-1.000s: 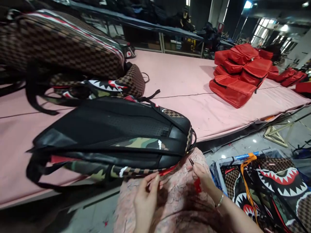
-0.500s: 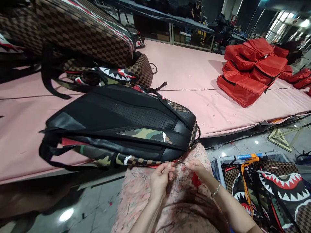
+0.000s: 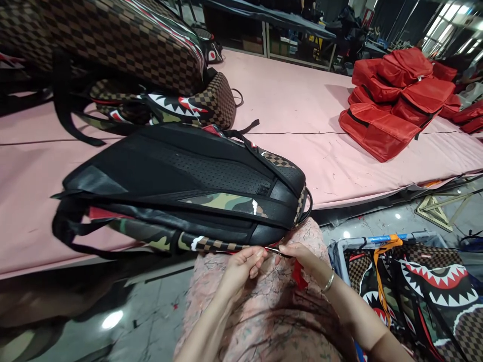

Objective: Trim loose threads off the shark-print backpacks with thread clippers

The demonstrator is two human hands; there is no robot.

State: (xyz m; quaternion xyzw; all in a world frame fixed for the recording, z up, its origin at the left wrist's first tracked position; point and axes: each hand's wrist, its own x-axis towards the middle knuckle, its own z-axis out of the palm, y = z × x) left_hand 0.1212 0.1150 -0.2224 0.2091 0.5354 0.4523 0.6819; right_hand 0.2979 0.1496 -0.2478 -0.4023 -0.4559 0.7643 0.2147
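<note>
A black backpack with camouflage and brown checkered panels lies on its front along the table edge, padded back facing up. My left hand is closed in a pinch against its near lower side, by a thin red trim; what sits between the fingertips is too small to make out. Just to the right, my right hand is closed around a slim, pointed metal tool, perhaps thread snips. Its tip points left, toward the left fingertips. A red scrap hangs below my right hand over the patterned pink cloth on my lap.
Checkered bags are piled at the table's far left. Red bags are stacked on the pink table at right. A crate holding shark-mouth backpacks stands on the floor beside me, orange strap over its rim.
My right hand has shifted slightly left and up, and more of the metal tool shows. The left hand has also moved a little left. The whole view has tilted slightly.
</note>
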